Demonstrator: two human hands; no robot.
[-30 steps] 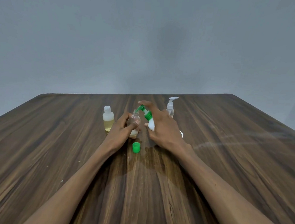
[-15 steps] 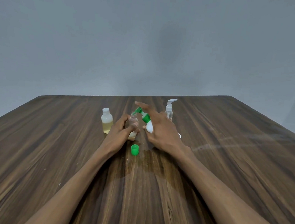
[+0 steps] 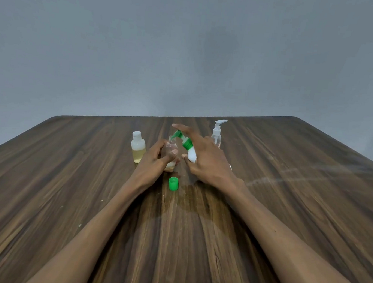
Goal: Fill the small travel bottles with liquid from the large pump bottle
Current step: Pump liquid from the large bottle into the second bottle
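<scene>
In the head view, the step in hand was filling 1 small clear bottle point(image 3: 169, 150) from the white pump bottle point(image 3: 191, 153) with the green pump head point(image 3: 180, 137). The left hand point(image 3: 157, 159) had its fingers and thumb curled round the clear bottle, which stood near the middle of the table point(image 3: 287, 205) and showed only a little pale liquid at its base. The right hand point(image 3: 206, 159) was wrapped round the body of the pump bottle, which was tilted towards the left, with the forefinger stretched out over the green pump head; the green spout sat at or just over the mouth of the clear bottle, though whether they touched could not be told. Whether liquid was running at that instant could not be seen either. A green cap point(image 3: 173, 183) lay on the table just in front of the 2 hands. A capped small bottle point(image 3: 137, 147), about half full of yellowish liquid, stood just left of the left hand, and a clear pump bottle point(image 3: 217, 132) stood behind the right hand. By my judgement, the fill had barely begun; the next move called for pressing the pump head down while keeping the spout lined up with the narrow mouth and the small bottle steady.
</scene>
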